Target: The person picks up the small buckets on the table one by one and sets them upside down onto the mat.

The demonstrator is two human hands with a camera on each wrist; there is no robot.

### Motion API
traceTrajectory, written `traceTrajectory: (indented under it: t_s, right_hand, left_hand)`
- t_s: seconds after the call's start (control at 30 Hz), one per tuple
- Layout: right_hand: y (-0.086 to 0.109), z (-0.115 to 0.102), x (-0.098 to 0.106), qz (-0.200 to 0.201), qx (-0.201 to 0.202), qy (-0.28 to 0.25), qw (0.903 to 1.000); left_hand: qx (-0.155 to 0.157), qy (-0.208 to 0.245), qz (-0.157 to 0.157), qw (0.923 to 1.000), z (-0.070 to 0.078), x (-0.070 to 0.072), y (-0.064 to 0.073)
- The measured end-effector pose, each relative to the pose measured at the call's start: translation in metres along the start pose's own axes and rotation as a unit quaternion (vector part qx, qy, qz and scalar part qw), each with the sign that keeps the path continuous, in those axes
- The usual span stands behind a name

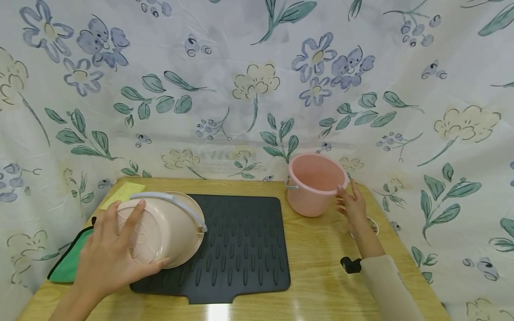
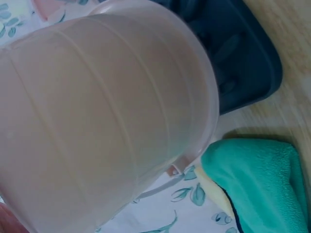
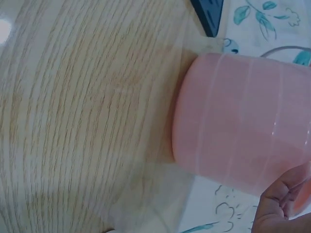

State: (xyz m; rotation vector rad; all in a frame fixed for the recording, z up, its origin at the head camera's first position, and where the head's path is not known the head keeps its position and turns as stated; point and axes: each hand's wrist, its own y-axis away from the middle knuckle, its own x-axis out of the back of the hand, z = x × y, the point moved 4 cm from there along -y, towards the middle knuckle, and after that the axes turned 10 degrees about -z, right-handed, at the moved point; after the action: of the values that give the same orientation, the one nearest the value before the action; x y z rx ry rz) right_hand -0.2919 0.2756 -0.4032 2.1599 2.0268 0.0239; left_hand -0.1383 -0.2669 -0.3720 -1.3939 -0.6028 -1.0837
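Note:
My left hand (image 1: 110, 240) grips a beige bucket (image 1: 180, 234) round its base, fingers spread over the bottom and thumb along the side. The bucket is tipped over, its mouth facing the dark mat (image 1: 245, 245) and its pale handle (image 1: 170, 198) lying across the upper side. In the left wrist view its ribbed wall (image 2: 107, 107) fills most of the picture. A pink bucket (image 1: 317, 191) stands upright at the back right. Beside its rim is my right hand (image 1: 353, 207), fingers loosely extended and a fingertip at the rim. In the right wrist view, part of that hand shows near the rim.
A green cloth (image 1: 72, 258) with a dark edge lies at the left, near a yellow cloth or sheet (image 1: 122, 194). A small round white item (image 1: 373, 225) is partly hidden behind my right wrist. Flower-printed sheeting (image 1: 257, 111) surrounds the wooden table (image 1: 317, 267).

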Motion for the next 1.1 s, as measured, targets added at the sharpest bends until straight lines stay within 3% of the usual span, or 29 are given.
traceTrajectory:
  t_s: [0.47, 0.83, 1.1]
  right_hand:
    - [-0.009, 0.002, -0.005, 0.009, -0.023, -0.068, 0.9974]
    - [-0.021, 0.004, -0.003, -0.018, -0.019, -0.095, 0.9951]
    - [-0.022, 0.001, -0.005, -0.019, -0.019, -0.088, 0.9958]
  left_hand:
    - [-0.002, -0.011, -0.005, 0.9999, 0.003, 0.001, -0.004]
    - [0.03, -0.015, -0.106, 0.9938, 0.005, -0.004, -0.022]
    - [0.034, -0.008, -0.127, 0.9913, 0.001, -0.008, -0.03]
